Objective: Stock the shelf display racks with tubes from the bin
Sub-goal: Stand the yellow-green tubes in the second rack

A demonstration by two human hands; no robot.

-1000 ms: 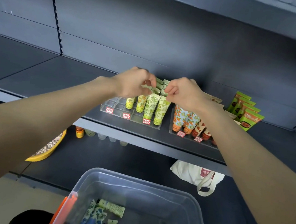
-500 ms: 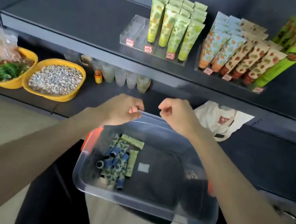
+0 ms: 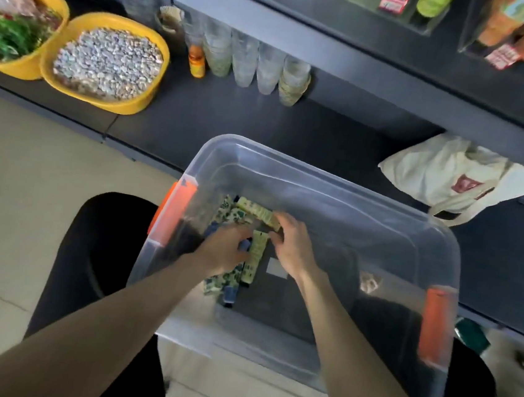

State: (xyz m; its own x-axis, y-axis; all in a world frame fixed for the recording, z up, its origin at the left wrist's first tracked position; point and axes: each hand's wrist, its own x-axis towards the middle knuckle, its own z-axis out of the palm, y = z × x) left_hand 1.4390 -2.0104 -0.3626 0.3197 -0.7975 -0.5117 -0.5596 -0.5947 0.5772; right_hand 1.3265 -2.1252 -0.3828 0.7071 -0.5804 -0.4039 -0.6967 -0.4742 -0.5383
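A clear plastic bin (image 3: 346, 187) with orange latches sits low in front of me, with several tubes in its left half. Both my hands are down inside it. My left hand (image 3: 224, 249) lies curled over the blue-capped patterned tubes (image 3: 228, 291), and its grip is hidden. My right hand (image 3: 292, 248) pinches the end of a pale green tube (image 3: 254, 210) lying crosswise. Another pale green tube (image 3: 254, 262) lies between the hands. The clear display racks (image 3: 393, 8) with green and orange tubes (image 3: 511, 24) show at the top edge, on the upper shelf.
On the lower shelf stand two yellow bowls (image 3: 135, 101), one of pebbles and one of greens, a small orange bottle (image 3: 196, 62), stacked clear cups (image 3: 269, 69) and a white cloth bag (image 3: 444, 175). A black stool (image 3: 96, 255) is left of the bin.
My hands left the rack on the upper shelf, came down over the bin's rim, and now reach onto the tubes inside. The view has tilted downward.
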